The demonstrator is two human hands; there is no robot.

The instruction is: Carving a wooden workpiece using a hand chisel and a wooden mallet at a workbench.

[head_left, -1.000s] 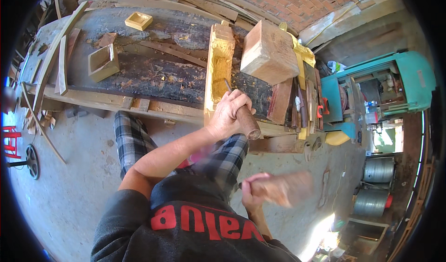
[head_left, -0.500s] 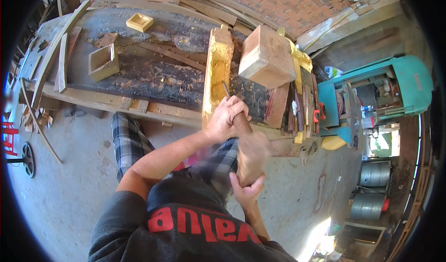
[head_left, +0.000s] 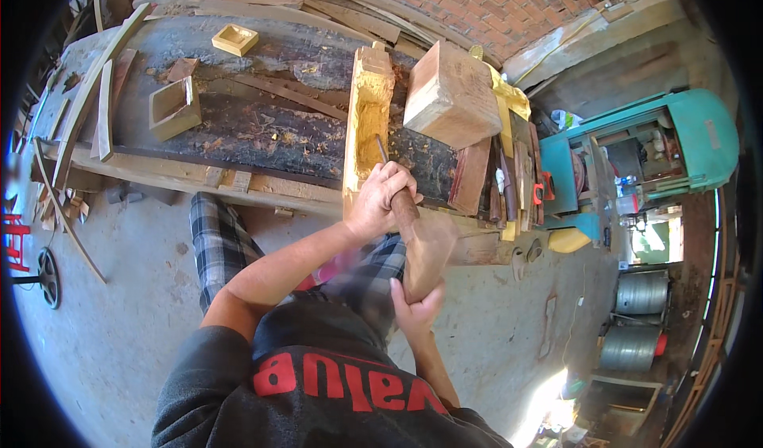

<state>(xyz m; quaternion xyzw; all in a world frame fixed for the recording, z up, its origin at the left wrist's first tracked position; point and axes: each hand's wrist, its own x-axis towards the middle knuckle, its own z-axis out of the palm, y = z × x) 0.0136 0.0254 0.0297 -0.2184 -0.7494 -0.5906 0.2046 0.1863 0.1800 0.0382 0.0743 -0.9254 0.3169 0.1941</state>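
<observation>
My left hand [head_left: 383, 200] is wrapped round the brown wooden handle of a chisel [head_left: 407, 208]. The thin blade points away from me, its tip inside the hollow of a long yellow wood block [head_left: 369, 98] that lies across the bench edge. In my right hand [head_left: 419, 311] is a wooden mallet [head_left: 427, 261]; its head is smeared by motion and overlaps the rear end of the chisel handle. Whether the two touch I cannot tell. Rough cut marks line the block's hollow.
On the dark bench slab [head_left: 270, 134] lie two small hollowed wood boxes [head_left: 235, 41] and wood strips. A big wooden block [head_left: 451, 90] stands right of the workpiece, beside several hand tools [head_left: 509, 186]. A teal machine [head_left: 703, 142] is farther right.
The mallet's blurred head has shifted slightly, and my right hand has come a little nearer to me. My left hand keeps its grip, with the chisel tip still in the hollow.
</observation>
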